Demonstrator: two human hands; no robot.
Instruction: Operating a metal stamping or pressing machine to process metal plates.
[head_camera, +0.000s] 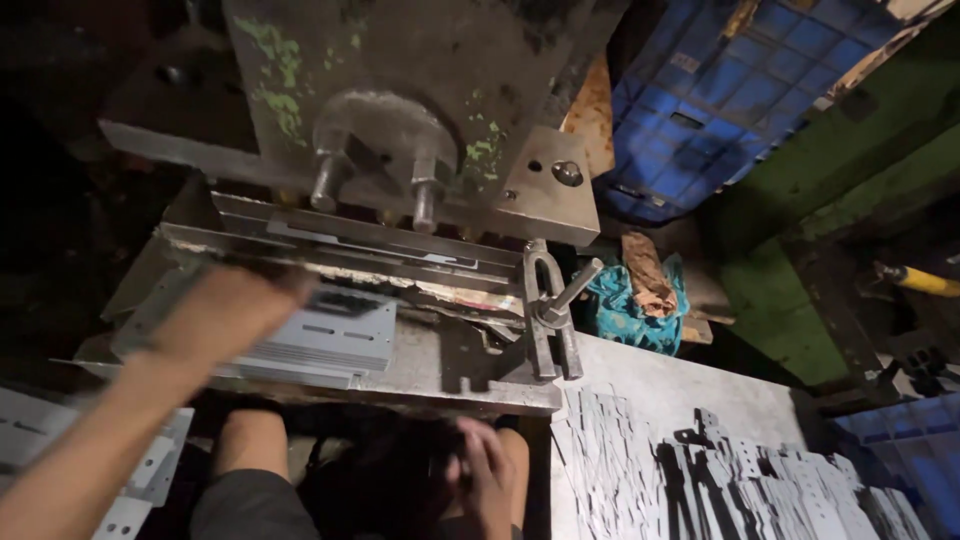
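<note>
A: On the bed of the grey, green-flecked metal press (400, 90), the person's left hand (235, 310) reaches in and rests against a flat grey punched sheet-metal part (335, 335). The hand is blurred, so whether it grips the part or only touches it cannot be told.

B: And the other hand?

A: The right hand (480, 475) sits low, near the person's lap, below the front edge of the press bed. Its fingers are curled loosely around something dark; what that is cannot be made out.

B: How many parts lie under the ram?

A: One shows, lying flat with its slots facing up, just under the two round steel pins (425, 205) that hang from the ram plate. To the right of it stands one forked steel clamp with a bolt (555, 310), upright on the bed.

B: What else is about?

A: A steel tabletop (680, 390) to the right carries a heap of similar grey stamped pieces (760, 480), too many and too overlapped to count. More grey pieces (140, 480) lie at lower left, beside the left forearm. Behind the tabletop sits one blue-green crumpled cloth (630, 295), and beyond that one blue plastic crate (720, 90), tilted. One yellow handle (920, 280) shows at the right edge.
</note>
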